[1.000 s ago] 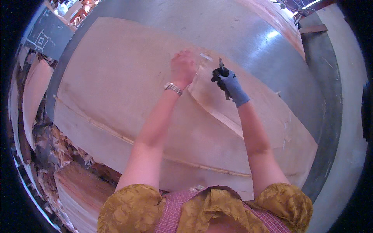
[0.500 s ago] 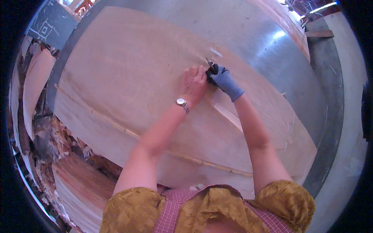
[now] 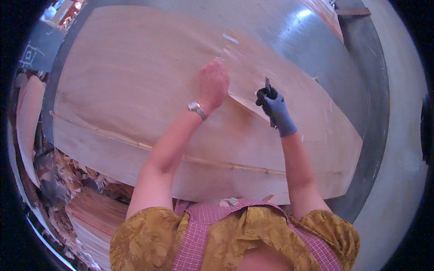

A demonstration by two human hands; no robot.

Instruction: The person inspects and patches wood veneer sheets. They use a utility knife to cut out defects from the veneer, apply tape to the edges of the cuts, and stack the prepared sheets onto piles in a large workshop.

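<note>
A large thin sheet of pale wood veneer (image 3: pixel 135 90) lies flat on a grey metal table (image 3: pixel 316 49). My left hand (image 3: pixel 212 83), bare with a wristwatch, presses down on the sheet beside a split where a veneer strip (image 3: pixel 246 105) lifts. My right hand (image 3: pixel 275 108) wears a blue-grey glove and is closed around a small dark cutting tool (image 3: pixel 268 86) whose blade points up, just right of the split. A short piece of white tape (image 3: pixel 230 38) sits on the sheet farther away.
Stacks and scraps of veneer (image 3: pixel 90 217) pile up at the lower left, below the table edge. A thin ridge (image 3: pixel 135 144) runs across the sheet near me. More wood sheets (image 3: pixel 325 18) lie at the far right of the table.
My hands were close together at the split half a second ago; now they are apart, the right hand drawn back to the right with the tool, the left still on the sheet.
</note>
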